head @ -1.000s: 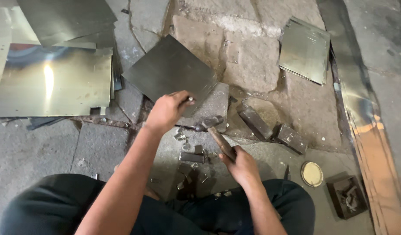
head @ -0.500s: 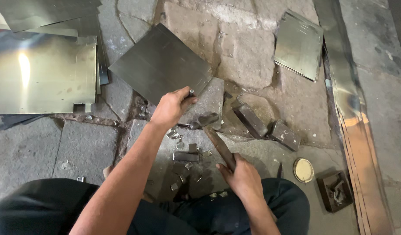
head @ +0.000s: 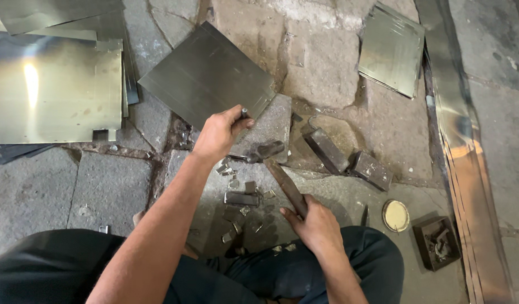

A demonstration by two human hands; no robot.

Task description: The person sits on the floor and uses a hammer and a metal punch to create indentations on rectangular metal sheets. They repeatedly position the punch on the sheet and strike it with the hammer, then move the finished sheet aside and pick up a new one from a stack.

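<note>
My left hand (head: 219, 133) grips a short metal punch (head: 244, 113) standing upright on the near corner of a square grey metal sheet (head: 206, 72) that lies on the stone floor. My right hand (head: 314, 224) is shut on the wooden handle of a hammer (head: 272, 159). The hammer's dark head lies low, just right of my left hand and close to the floor. Small cut metal scraps (head: 241, 198) are scattered between my two hands.
A stack of shiny metal sheets (head: 51, 84) lies at the left, another sheet (head: 392, 49) at the upper right. Two dark metal blocks (head: 347, 159), a round lid (head: 395, 215), a small dark box (head: 437, 242) and a long metal strip (head: 459, 141) lie on the right.
The view has shifted slightly. My left hand keeps the punch on the sheet's corner; the hammer has come down toward the floor beside my left hand.
</note>
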